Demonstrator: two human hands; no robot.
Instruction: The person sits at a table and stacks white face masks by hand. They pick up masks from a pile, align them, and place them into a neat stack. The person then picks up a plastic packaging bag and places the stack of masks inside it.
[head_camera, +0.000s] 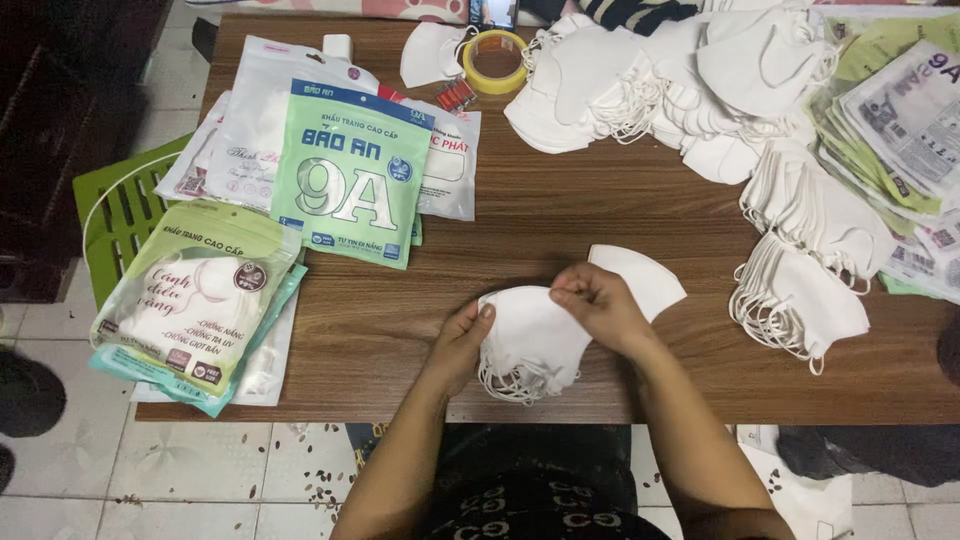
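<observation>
Here, from the head view, item by item. Wooden table (560, 230): brown, long, littered along its far and right sides.

Left hand (462, 340): at the near edge, fingers curled narrow onto the left rim of a small stack of white face masks (530, 345), thumb on top. Right hand (600, 303): fingertips pinched on the stack's upper edge, gripping the top mask there. The stack lies on the table near the person, centre, its ear loops trailing toward the near edge.

Single white mask (645, 277): flat, just behind the right hand, touching or nearly touching it.

Green printed packet (350, 172): left of centre, lying over clear mask bags (250, 110). Pale green packets (195, 295): stacked at the near left corner, overhanging the table edge. Green plastic basket (120, 215): beside the table on the left, partly under the packets.

Yellow tape roll (495, 62): far centre. Heap of loose white masks (680, 80): far right. Two bundled mask stacks (800, 270): right, near side of the heap. Printed packaging sheets (900, 130): far right edge.

Tiled floor (200, 470): pale, speckled with small dark bits.
</observation>
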